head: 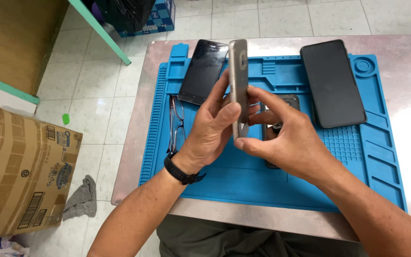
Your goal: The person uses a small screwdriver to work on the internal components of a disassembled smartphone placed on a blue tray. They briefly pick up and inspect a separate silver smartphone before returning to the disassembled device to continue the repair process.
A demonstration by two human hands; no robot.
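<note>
Both hands meet above a blue ribbed silicone mat point(215, 176): the left hand point(210, 135) grips a slim silver phone point(238, 81) held upright on edge, while the right hand point(286, 143) pinches its near end with thumb and fingers. 2 glossy black phones point(203, 71) point(332, 83) lie flat at the far side, and a brown cardboard box point(24, 181) with barcode labels stands left.
</note>
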